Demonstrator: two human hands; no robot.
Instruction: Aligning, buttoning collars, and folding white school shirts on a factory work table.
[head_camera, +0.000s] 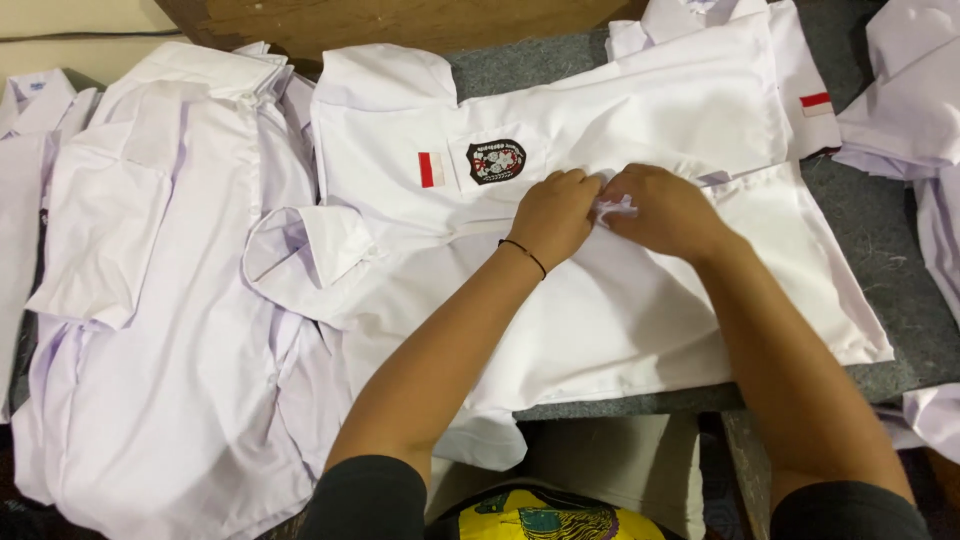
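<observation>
A white short-sleeved shirt (620, 300) lies flat on the grey table (880, 230), collar to the left. It has a red and white patch and a dark badge (495, 161) on the chest pocket. My left hand (553, 212) and my right hand (665, 210) meet at the middle of the shirt front, both with fingers closed, pinching the white fabric along the button line. A thin black band circles my left wrist.
A pile of more white shirts (150, 280) lies at the left. Other white shirts sit at the top right (720, 30) and at the right edge (915, 90). A wooden board (400, 20) is at the back.
</observation>
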